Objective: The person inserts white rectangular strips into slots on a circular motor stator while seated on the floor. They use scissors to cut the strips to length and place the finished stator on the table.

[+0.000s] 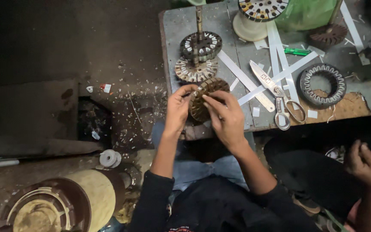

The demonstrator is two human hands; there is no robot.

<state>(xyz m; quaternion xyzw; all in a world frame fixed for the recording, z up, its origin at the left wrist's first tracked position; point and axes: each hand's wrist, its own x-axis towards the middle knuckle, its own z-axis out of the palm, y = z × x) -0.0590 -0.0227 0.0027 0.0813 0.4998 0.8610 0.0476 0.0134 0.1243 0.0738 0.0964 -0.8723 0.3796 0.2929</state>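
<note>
At far left, on the littered floor, a yellow and brown cylinder (pixel 71 202) lies on its side, with a small white spool (pixel 109 158) just beside its upper edge. The wearer's dark sleeves rise from the bottom centre toward the near edge of a grey workbench (pixel 177 25).

The left hand (pixel 177 112) grips the left rim of a round, brown slotted stator core (pixel 202 101), thumb and fingers closed on its edge. The right hand (pixel 226 118) closes on the same core from the right, its index finger laid across the upper face. The core is tilted, held between both hands at the bench's front edge, above the wearer's lap.

Directly behind it, two more slotted discs (pixel 198 58) sit stacked on an upright shaft (pixel 199 19), one dark and one tan, their slots lined with white inserts. Right of these, long white paper strips (pixel 280 64) lie crossed on the bench, with a pair of scissors (pixel 278 94) resting over them, blades shut, handles toward the bench's near edge. A green pen (pixel 297 51) lies behind the strips. Farther right, a dark ring-shaped stator (pixel 321 84) with white slot liners lies flat.

At lower right, another person's hand (pixel 363 163) rests over a dark-clothed knee.
</note>
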